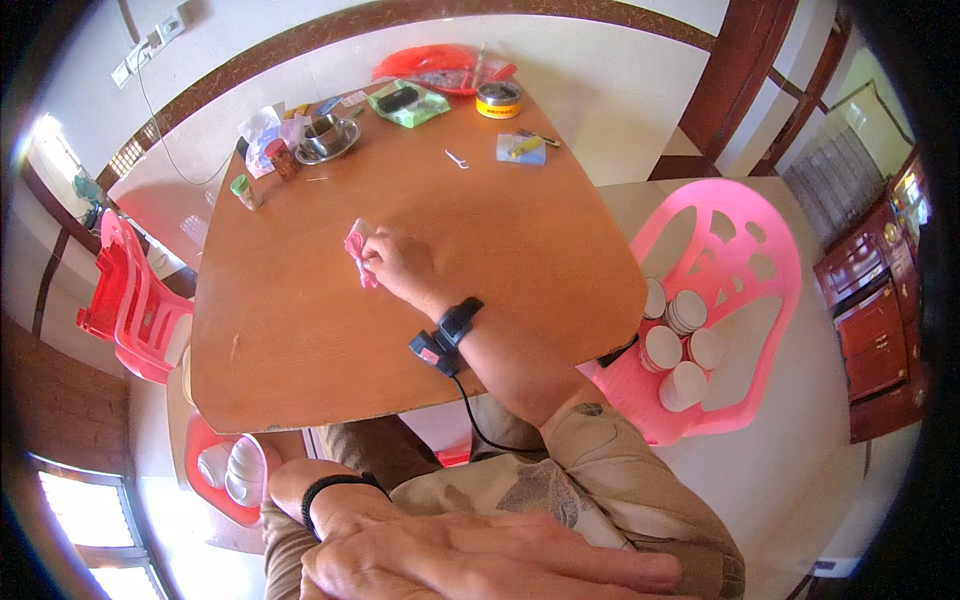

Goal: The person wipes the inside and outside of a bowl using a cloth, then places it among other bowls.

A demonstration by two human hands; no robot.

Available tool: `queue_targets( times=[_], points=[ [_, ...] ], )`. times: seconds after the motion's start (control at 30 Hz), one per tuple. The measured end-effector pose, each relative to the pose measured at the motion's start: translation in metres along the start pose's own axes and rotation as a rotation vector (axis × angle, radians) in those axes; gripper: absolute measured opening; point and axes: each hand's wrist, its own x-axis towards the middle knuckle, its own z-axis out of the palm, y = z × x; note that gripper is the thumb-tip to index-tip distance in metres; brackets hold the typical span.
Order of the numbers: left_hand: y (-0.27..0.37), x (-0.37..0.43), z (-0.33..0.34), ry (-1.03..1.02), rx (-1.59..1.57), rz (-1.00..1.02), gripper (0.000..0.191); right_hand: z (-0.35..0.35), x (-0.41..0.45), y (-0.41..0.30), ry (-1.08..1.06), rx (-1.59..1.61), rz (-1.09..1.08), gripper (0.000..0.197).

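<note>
My right hand (401, 259) is shut on a small crumpled pink-and-white cloth (358, 251) on the brown wooden table (300, 337). A dark strap with a small black device (436, 351) is around that wrist, and a cable runs down from the device. Close to the camera, my left hand (480, 551) stretches across my lap with its fingers extended to the right. Its back faces up and its palm is hidden; nothing shows in it. A black band (330, 491) circles the left wrist. Beyond the cloth lies a white floss pick (456, 159).
Jars (280, 157), a metal bowl on a saucer (324, 133), a green plastic bag (409, 105), a red bag (427, 64) and a round tin (499, 101) line the far edge. Stacked paper cups (664, 349) stand on a pink plastic chair (750, 202). A red container (206, 495) holds white bowls.
</note>
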Motion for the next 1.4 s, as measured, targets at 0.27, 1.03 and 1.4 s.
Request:
queue_targets(
  times=[0.27, 1.03, 1.4],
  points=[
    [0.006, 0.033, 0.053, 0.584, -0.354, -0.096, 0.052, 0.005, -0.004, 0.007, 0.031, 0.09, 0.014, 0.009],
    [0.051, -0.005, -0.056, -0.112, 0.108, -0.402, 0.021, 0.017, 0.007, 0.007, -0.036, 0.151, 0.014, 0.008],
    [0.171, -0.149, -0.088, 0.853, 1.385, -0.675, 0.017, -0.006, 0.004, -0.003, -0.178, 0.218, 0.053, 0.011]
  ],
)
